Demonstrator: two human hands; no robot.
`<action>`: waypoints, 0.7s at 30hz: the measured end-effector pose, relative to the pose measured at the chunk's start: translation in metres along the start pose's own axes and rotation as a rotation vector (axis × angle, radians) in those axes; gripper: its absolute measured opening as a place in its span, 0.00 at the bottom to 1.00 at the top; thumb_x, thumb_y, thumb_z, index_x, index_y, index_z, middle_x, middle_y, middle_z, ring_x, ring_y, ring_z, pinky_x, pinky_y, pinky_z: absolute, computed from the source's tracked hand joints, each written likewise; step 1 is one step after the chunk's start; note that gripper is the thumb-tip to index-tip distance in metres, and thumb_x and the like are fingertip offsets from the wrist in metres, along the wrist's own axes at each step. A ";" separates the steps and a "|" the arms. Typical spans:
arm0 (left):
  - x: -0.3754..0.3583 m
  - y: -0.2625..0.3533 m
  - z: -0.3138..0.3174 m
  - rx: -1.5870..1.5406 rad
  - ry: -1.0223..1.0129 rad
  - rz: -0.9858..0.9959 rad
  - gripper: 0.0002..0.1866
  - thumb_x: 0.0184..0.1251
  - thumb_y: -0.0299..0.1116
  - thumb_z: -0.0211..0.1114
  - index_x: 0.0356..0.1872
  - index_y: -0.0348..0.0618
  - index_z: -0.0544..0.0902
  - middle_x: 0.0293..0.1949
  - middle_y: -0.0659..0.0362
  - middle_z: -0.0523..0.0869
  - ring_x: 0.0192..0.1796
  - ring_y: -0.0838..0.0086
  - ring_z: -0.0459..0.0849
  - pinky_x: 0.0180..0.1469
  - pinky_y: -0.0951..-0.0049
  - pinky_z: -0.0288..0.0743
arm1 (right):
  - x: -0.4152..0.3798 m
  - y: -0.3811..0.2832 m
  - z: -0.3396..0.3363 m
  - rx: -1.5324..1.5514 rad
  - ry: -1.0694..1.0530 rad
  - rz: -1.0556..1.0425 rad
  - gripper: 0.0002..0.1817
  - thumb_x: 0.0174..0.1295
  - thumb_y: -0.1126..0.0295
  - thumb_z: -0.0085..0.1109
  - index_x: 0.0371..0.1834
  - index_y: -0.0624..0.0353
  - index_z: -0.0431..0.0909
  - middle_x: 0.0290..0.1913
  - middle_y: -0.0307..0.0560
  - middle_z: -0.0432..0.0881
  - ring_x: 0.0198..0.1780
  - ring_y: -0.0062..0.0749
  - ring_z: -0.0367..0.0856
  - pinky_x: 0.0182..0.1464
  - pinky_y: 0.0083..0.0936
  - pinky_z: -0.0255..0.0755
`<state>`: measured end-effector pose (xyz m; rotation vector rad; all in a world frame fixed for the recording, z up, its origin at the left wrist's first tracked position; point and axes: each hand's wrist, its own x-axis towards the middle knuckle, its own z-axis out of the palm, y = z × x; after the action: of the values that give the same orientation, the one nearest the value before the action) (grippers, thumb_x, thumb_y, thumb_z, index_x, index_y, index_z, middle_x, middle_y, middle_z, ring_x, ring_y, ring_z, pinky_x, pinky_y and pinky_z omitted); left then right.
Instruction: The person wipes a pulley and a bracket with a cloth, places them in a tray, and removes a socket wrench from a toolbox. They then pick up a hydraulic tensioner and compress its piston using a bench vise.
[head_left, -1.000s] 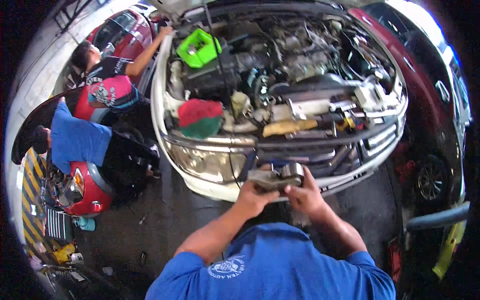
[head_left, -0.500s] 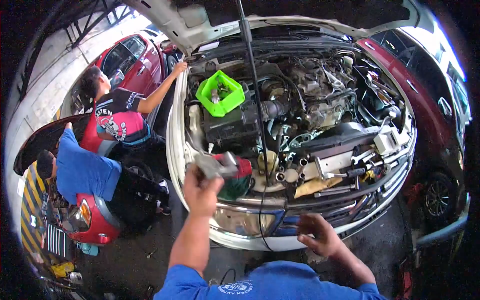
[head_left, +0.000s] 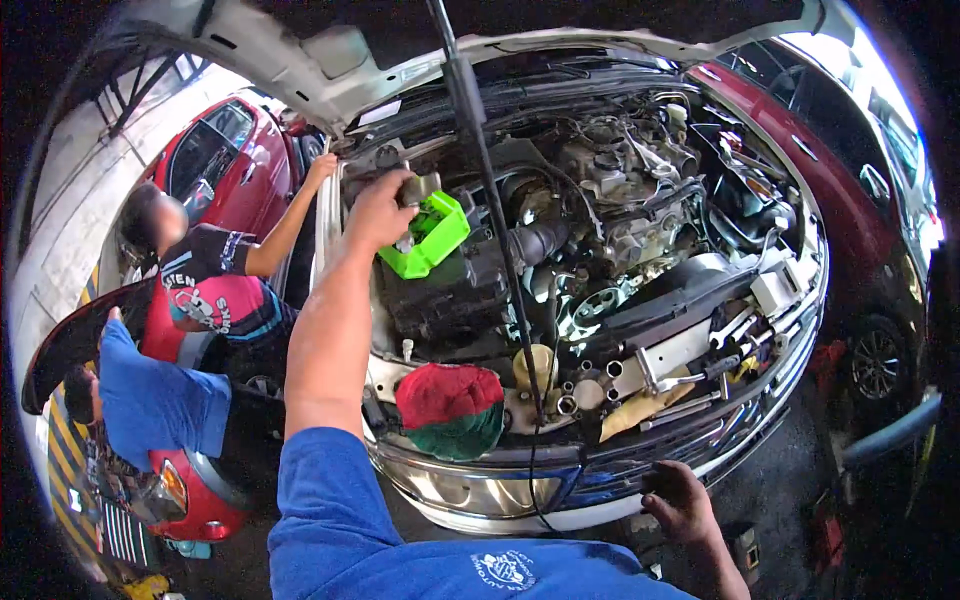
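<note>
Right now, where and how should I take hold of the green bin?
Probably pinch the green bin by its raised near-right wall, coming from the front right: that rim stands exposed, while the left hand and metal part cover its far-left side. Keep it level; parts lie inside.

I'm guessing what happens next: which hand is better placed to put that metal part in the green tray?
Probably the left hand: it holds the metal part at the green tray. The right hand looks empty, farther away near the bumper.
</note>
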<state>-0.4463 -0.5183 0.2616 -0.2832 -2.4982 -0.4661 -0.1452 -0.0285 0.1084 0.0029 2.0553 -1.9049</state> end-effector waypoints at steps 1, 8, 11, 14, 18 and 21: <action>0.005 -0.002 0.004 0.056 -0.079 0.034 0.25 0.48 0.28 0.68 0.51 0.46 0.76 0.47 0.47 0.82 0.51 0.52 0.80 0.53 0.61 0.73 | 0.001 -0.001 -0.001 0.003 0.005 0.003 0.29 0.55 0.76 0.66 0.60 0.63 0.65 0.51 0.51 0.79 0.54 0.32 0.77 0.57 0.29 0.72; 0.030 -0.009 0.007 0.327 -0.423 0.143 0.19 0.51 0.29 0.64 0.49 0.47 0.80 0.46 0.48 0.83 0.50 0.53 0.81 0.53 0.61 0.74 | 0.000 0.010 -0.011 -0.019 0.123 0.050 0.28 0.53 0.77 0.67 0.57 0.65 0.66 0.50 0.50 0.80 0.53 0.31 0.78 0.57 0.27 0.71; 0.041 -0.005 0.001 0.434 -0.546 0.157 0.21 0.50 0.28 0.63 0.50 0.48 0.80 0.48 0.49 0.83 0.51 0.54 0.81 0.54 0.61 0.74 | 0.004 0.002 -0.011 -0.044 0.154 0.070 0.29 0.52 0.77 0.68 0.57 0.65 0.66 0.49 0.50 0.80 0.52 0.31 0.79 0.57 0.27 0.71; 0.046 -0.015 0.006 0.525 -0.551 0.261 0.20 0.47 0.27 0.63 0.47 0.48 0.80 0.45 0.52 0.84 0.50 0.56 0.81 0.52 0.60 0.75 | 0.008 0.006 -0.011 -0.014 0.174 0.105 0.30 0.51 0.77 0.68 0.57 0.63 0.66 0.49 0.50 0.81 0.51 0.31 0.79 0.56 0.26 0.71; 0.054 -0.021 0.019 0.683 -0.488 0.396 0.16 0.45 0.26 0.64 0.40 0.48 0.82 0.41 0.55 0.85 0.46 0.58 0.83 0.47 0.59 0.78 | 0.011 0.007 -0.007 -0.058 0.195 0.080 0.29 0.51 0.77 0.68 0.57 0.62 0.66 0.48 0.49 0.81 0.50 0.31 0.79 0.55 0.27 0.71; 0.056 -0.009 0.018 0.792 -0.605 0.358 0.15 0.45 0.28 0.63 0.39 0.46 0.83 0.40 0.53 0.85 0.45 0.58 0.84 0.47 0.59 0.78 | 0.015 0.004 -0.007 -0.101 0.186 0.043 0.29 0.51 0.76 0.68 0.57 0.62 0.67 0.48 0.49 0.81 0.50 0.31 0.79 0.54 0.26 0.71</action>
<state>-0.5038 -0.5141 0.2774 -0.5875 -2.8597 0.8614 -0.1598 -0.0251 0.1015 0.2061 2.2511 -1.8335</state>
